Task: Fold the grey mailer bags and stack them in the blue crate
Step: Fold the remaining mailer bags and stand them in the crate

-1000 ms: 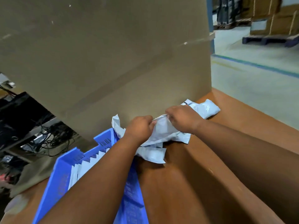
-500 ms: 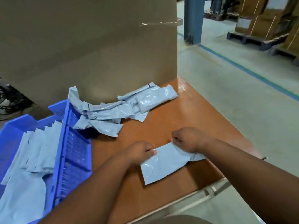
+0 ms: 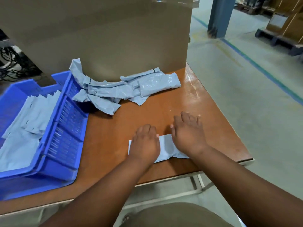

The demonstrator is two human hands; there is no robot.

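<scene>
One grey mailer bag (image 3: 165, 148) lies flat on the brown table (image 3: 205, 112) near its front edge. My left hand (image 3: 145, 144) presses palm down on the bag's left part. My right hand (image 3: 188, 133) lies flat on its right part, fingers spread and reaching past the bag's far edge. A heap of crumpled grey mailer bags (image 3: 118, 90) rests further back against a cardboard box. The blue crate (image 3: 65, 128) stands at the left and holds several folded grey bags (image 3: 32, 115).
A big cardboard box (image 3: 106, 35) fills the back of the table. The table's right edge and front edge are close to my hands, with concrete floor beyond. A blue pillar (image 3: 219, 17) and pallets with boxes (image 3: 285, 25) stand far right. Cables (image 3: 9, 63) hang at the left.
I pulled one bag out of the heap and brought it to the table's front. Both hands went from pinching it to pressing flat on it.
</scene>
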